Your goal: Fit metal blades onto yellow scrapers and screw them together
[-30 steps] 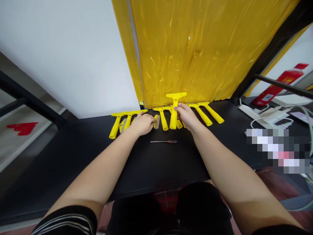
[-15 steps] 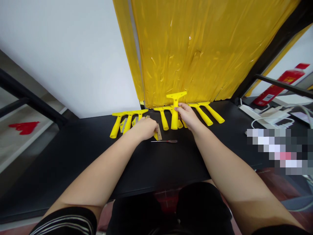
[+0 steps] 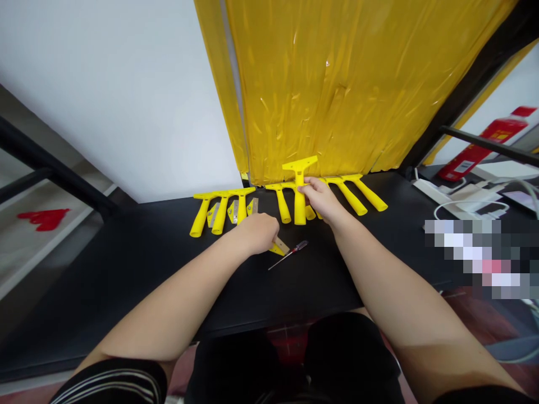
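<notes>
Upright in my right hand (image 3: 320, 200) is a yellow T-shaped scraper handle (image 3: 300, 209), its wide head on top and my thumb and fingers closed around the neck. My left hand (image 3: 257, 232) is closed on a scraper blade plate (image 3: 278, 248), yellow with a pale strip; my fingers partly hide it. Right beside that plate a thin screwdriver (image 3: 290, 254) lies slanted on the black table (image 3: 236, 297), its clear handle toward the far right. Left of my left hand are several yellow handles (image 3: 201, 216) with blade plates (image 3: 233, 211) between them.
More yellow handles (image 3: 370, 194) lie along the back of the table, behind my right hand. Yellow film (image 3: 295, 84) and a white panel (image 3: 126, 84) rise behind. At right are a red bottle (image 3: 484, 143), white cables and a power strip (image 3: 438, 201).
My left hand has moved nearer and slightly right with the blade plate. The screwdriver has swung from level to slanted, its tip nearer me. The handle in my right hand has shifted slightly left.
</notes>
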{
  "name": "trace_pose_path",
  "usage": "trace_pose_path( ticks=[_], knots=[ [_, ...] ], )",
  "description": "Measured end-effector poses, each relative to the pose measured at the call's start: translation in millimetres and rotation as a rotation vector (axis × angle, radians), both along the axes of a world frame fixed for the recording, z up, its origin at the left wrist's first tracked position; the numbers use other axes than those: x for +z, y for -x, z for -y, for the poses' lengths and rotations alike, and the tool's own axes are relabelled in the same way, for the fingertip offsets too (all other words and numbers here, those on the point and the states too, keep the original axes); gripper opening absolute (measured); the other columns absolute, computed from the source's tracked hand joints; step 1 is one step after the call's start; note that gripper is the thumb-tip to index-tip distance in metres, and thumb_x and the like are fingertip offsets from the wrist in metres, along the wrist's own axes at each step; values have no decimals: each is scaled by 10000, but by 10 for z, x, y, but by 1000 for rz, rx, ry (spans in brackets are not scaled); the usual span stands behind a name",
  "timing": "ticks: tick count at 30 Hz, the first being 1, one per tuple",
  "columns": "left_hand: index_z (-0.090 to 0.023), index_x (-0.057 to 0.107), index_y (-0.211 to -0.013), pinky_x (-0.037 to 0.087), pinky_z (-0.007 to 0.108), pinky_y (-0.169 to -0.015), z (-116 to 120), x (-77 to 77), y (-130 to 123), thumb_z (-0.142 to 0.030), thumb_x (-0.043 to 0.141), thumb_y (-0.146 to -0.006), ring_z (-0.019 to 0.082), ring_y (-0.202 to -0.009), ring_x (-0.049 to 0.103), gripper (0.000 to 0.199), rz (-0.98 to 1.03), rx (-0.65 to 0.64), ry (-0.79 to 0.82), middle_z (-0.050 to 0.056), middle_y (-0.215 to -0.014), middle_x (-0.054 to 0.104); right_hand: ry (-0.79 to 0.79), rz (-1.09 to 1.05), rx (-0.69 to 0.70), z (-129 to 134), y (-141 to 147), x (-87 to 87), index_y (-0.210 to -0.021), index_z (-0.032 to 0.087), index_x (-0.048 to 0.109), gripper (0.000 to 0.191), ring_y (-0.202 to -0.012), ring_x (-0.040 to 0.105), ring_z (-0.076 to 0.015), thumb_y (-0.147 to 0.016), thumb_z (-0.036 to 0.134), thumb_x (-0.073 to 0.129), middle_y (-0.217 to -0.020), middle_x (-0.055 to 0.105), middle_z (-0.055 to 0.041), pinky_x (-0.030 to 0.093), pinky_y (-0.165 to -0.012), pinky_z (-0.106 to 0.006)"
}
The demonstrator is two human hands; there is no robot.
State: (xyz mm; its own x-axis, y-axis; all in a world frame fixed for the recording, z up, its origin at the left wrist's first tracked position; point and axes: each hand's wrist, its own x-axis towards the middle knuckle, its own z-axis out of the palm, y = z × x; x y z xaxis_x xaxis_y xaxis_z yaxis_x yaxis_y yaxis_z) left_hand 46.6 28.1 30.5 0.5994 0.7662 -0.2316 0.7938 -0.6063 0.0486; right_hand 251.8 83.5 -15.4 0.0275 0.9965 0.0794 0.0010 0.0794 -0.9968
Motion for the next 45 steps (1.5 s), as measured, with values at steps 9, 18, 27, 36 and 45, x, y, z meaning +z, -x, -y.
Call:
trace_pose_path(
  ticks=[9,18,27,36,45],
  knots=[
    [-210,653,-577,530,357,-660,169,-27,-105,-117,807,-664,198,-574,601,200,111,73,104,31,-612,637,-57,105,78,48,-7,5,-959,247,687,186,-660,523,-170,-793,329,664,-711,561,41,426,-631,-290],
    [-210,748,-784,541,363,-715,-46,111,28,-285,623,-912,230,-732,700,194,355,243,37,84,-775,753,-32,17,205,135,28,99,-945,236,673,143,-603,540,-149,-808,273,694,-681,595,41,427,-572,-271],
    [-219,604,-1130,567,281,-702,-338,53,232,-354,745,-830,185,-858,724,358,800,201,406,56,-1016,746,37,-146,454,278,297,31,-936,229,612,370,-668,714,-168,-788,419,891,-770,734,0,631,-687,-339],
    [-219,619,-1129,565,367,-812,-335,247,478,-217,580,-829,261,-956,730,302,454,243,132,108,-1109,758,-151,587,688,482,262,68,-873,238,682,190,-701,667,-173,-816,333,836,-774,717,-2,533,-642,-316],
    [-167,653,-1245,550,475,-924,40,0,473,-280,475,-999,353,-1113,707,324,233,333,-282,175,-1271,703,-80,1069,586,718,430,187,-832,237,638,268,-845,689,-268,-683,123,829,-918,744,-71,479,-666,-364]
  ],
)
